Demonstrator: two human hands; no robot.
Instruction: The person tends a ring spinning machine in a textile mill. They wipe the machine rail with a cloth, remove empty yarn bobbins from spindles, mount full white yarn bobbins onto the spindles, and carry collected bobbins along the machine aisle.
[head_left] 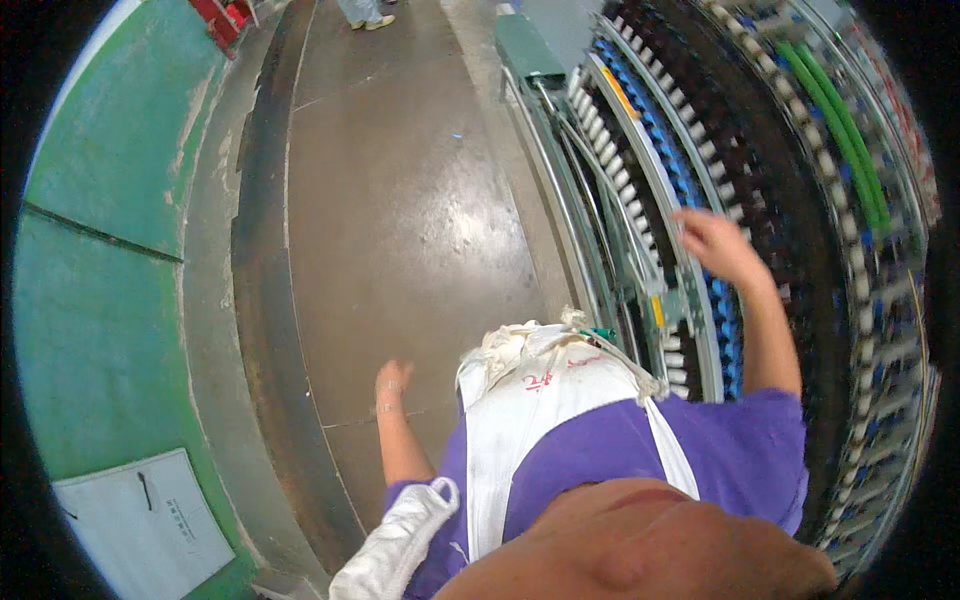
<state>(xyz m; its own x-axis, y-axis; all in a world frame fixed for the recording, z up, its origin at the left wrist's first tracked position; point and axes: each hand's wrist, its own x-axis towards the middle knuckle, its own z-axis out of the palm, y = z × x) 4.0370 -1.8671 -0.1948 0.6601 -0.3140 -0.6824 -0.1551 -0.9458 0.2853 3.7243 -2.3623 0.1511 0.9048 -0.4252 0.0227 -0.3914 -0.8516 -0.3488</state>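
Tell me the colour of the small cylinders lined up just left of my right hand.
The small cylinders are white, showing best in the head view.

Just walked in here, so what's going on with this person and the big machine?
Someone in a purple short-sleeved top and a white cloth apron is beside a long machine with rows of white and blue parts. Their right hand is at its pale metal rail; whether it touches isn't clear. Their left hand is out over the brown floor, with nothing visible in it.
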